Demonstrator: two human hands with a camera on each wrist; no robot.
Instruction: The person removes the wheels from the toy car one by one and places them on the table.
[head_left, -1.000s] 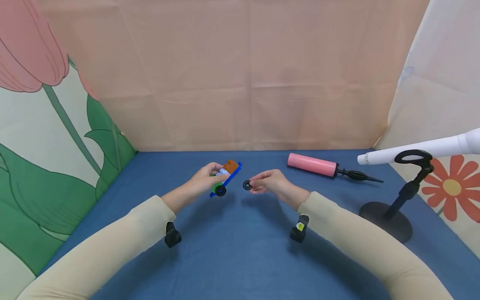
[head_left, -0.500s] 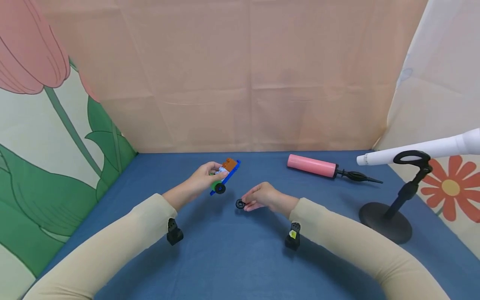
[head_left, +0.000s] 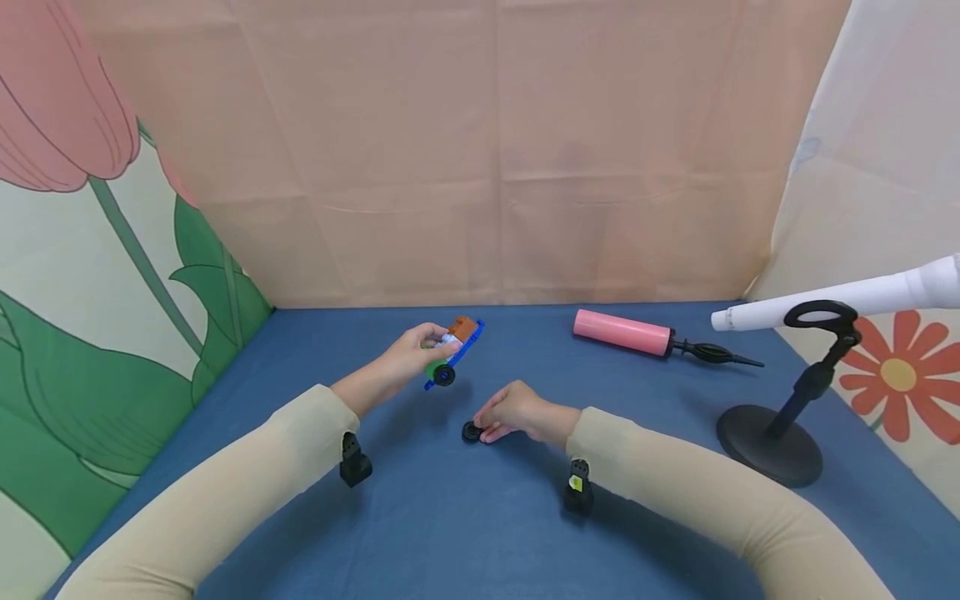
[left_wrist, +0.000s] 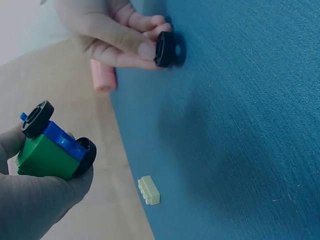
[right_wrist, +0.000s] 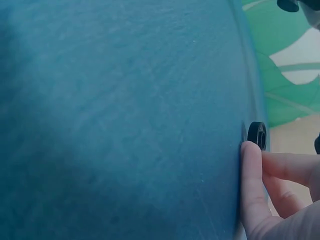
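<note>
Left hand (head_left: pixel 408 354) grip clamps the toy car (head_left: pixel 452 350) mid-frame, tilted, exposing its axle; right hand (head_left: pixel 510 412) pinches the loose wheel (head_left: pixel 471 432) against the bench (head_left: pixel 480 517).

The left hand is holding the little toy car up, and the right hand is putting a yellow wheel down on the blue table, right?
Not quite: the wheel is black, not yellow, as the head view shows. The rest holds: the left hand holds the toy car up, and the right hand pinches the wheel down at the blue table.
</note>
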